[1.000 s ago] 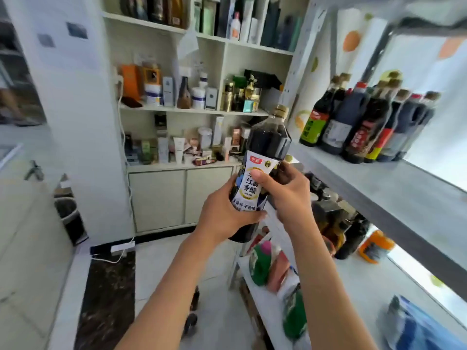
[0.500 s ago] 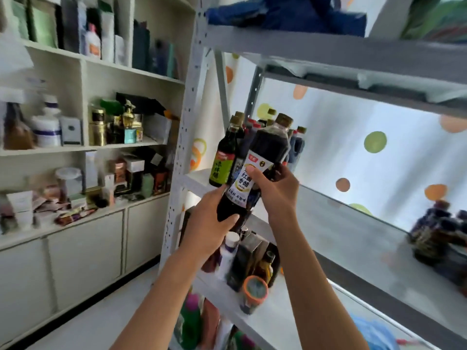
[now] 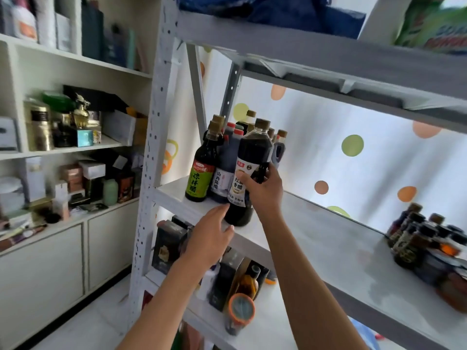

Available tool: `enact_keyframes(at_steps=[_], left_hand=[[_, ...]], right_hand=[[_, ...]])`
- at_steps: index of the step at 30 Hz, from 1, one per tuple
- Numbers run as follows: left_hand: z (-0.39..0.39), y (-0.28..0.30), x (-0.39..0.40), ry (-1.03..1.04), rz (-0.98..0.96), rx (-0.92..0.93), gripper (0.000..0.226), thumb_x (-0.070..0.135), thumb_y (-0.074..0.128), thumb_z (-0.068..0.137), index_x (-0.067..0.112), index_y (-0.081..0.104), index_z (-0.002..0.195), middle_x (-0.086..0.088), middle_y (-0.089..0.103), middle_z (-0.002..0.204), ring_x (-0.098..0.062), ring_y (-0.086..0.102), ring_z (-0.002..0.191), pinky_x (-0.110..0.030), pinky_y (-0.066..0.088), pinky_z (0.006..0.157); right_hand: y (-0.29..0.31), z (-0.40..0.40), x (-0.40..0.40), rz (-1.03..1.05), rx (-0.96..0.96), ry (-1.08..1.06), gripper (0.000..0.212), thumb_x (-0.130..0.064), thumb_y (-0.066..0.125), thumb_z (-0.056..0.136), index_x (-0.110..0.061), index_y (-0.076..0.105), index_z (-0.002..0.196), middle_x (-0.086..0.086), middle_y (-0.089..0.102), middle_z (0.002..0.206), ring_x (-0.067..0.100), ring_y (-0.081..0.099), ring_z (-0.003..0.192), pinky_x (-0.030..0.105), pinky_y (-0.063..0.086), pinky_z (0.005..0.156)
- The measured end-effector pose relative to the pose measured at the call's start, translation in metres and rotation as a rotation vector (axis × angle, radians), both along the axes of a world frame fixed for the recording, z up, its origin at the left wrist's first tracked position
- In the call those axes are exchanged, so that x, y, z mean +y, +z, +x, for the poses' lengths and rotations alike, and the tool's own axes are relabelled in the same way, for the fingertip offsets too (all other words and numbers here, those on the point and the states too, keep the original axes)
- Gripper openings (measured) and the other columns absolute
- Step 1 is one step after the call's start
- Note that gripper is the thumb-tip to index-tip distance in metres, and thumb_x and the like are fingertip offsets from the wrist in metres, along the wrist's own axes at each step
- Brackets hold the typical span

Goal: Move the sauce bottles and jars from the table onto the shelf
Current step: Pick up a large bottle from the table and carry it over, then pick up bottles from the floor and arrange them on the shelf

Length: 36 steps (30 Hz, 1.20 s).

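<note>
Vinegar bottle [image 3: 246, 178], white label w/ 香醋, stands at front edge of white metal shelf [image 3: 328, 246], touching the bottle cluster behind. Right hand [image 3: 264, 189] wraps its label; left hand [image 3: 211, 236] w/ fingers straight, holding nothing, tips by bottle base. Green-label bottle [image 3: 202, 173] reads 凉拌醋; next one [image 3: 222, 178] 山西陈醋. Dotted curtain [image 3: 353, 152] behind; white cabinet [image 3: 63, 261] at left.
</note>
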<state>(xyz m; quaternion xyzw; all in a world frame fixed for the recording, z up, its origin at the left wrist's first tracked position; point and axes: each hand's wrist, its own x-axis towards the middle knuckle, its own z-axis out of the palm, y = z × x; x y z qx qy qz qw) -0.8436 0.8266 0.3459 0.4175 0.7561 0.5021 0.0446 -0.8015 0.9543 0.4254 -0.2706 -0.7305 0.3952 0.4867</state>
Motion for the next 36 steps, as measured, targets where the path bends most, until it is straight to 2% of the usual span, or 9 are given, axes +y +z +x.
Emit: enact_keyframes(at_steps=[5,13,16,19,22,25,28,33,36], left_hand=[[0.008,-0.004,0.014,0.064,-0.031,0.074,0.058,0.023,0.052,0.098,0.018,0.030,0.151,0.003,0.027,0.157,-0.013,0.030,0.142,-0.026,0.024,0.114],[0.008,-0.012,0.014,0.059,-0.166,0.237,0.058,0.017,0.044,0.099,0.020,0.023,0.153,0.003,0.017,0.160,-0.016,0.022,0.145,-0.031,0.025,0.117],[0.010,-0.018,0.008,0.055,-0.212,0.285,0.056,0.017,0.042,0.099,0.019,0.024,0.153,0.002,0.016,0.161,-0.013,0.015,0.146,-0.030,0.021,0.118],[0.013,-0.028,-0.005,0.111,-0.198,0.318,0.056,0.019,0.043,0.100,0.019,0.024,0.152,0.002,0.015,0.160,-0.011,0.013,0.147,-0.029,0.020,0.119],[0.018,-0.043,-0.020,0.237,-0.272,0.466,0.058,0.023,0.042,0.100,0.018,0.020,0.153,0.000,0.013,0.161,-0.016,0.008,0.149,-0.036,0.014,0.121],[0.026,-0.059,-0.040,0.366,-0.318,0.550,0.064,0.022,0.055,0.092,0.011,0.029,0.150,-0.009,0.027,0.157,-0.026,0.020,0.147,-0.043,0.017,0.120],[0.030,-0.075,-0.064,0.480,-0.290,0.556,0.066,0.017,0.063,0.086,0.005,0.036,0.146,-0.015,0.038,0.151,-0.030,0.029,0.144,-0.050,0.029,0.115],[0.034,-0.097,-0.117,0.633,-0.408,0.438,0.070,0.017,0.045,0.096,0.009,0.007,0.154,-0.009,0.010,0.162,-0.023,0.001,0.150,-0.043,0.008,0.122],[0.035,-0.117,-0.152,0.677,-0.477,0.389,0.072,0.015,0.047,0.095,0.008,0.007,0.154,-0.009,0.008,0.162,-0.024,-0.002,0.150,-0.042,0.004,0.122]], right_hand=[[-0.010,-0.013,0.011,0.041,-0.038,0.011,0.082,-0.064,0.077,0.059,-0.029,0.055,0.129,-0.007,0.064,0.120,0.010,0.065,0.107,0.042,0.060,0.085],[-0.016,-0.013,0.007,0.038,-0.020,0.035,0.084,-0.065,0.071,0.064,-0.028,0.048,0.136,-0.006,0.059,0.127,0.016,0.059,0.117,0.045,0.055,0.093],[-0.012,-0.008,0.004,0.043,-0.041,0.053,0.077,-0.054,0.074,0.070,-0.026,0.047,0.137,-0.005,0.058,0.126,0.017,0.057,0.117,0.047,0.052,0.097],[-0.018,0.003,-0.004,0.046,-0.076,0.037,0.087,-0.054,0.072,0.072,-0.026,0.035,0.145,-0.004,0.053,0.138,0.018,0.050,0.128,0.048,0.049,0.101],[-0.042,0.019,-0.034,0.191,-0.021,-0.040,0.064,-0.028,0.068,0.088,-0.019,0.039,0.144,0.000,0.046,0.144,0.018,0.042,0.134,0.046,0.043,0.108],[-0.075,0.024,-0.071,0.398,0.028,0.068,0.046,-0.006,0.060,0.091,-0.010,0.050,0.136,0.005,0.049,0.140,0.021,0.040,0.136,0.045,0.036,0.114],[-0.110,0.017,-0.095,0.552,-0.122,0.193,0.041,-0.010,0.056,0.095,-0.008,0.052,0.136,0.008,0.050,0.143,0.024,0.036,0.140,0.040,0.027,0.119],[-0.159,0.004,-0.131,0.656,-0.270,0.362,0.041,-0.003,0.054,0.094,-0.005,0.055,0.135,0.011,0.053,0.143,0.029,0.039,0.139,0.039,0.026,0.118],[-0.189,-0.004,-0.158,0.668,-0.300,0.459,0.045,0.003,0.057,0.088,-0.005,0.056,0.132,0.012,0.055,0.139,0.030,0.043,0.136,0.040,0.031,0.116]])
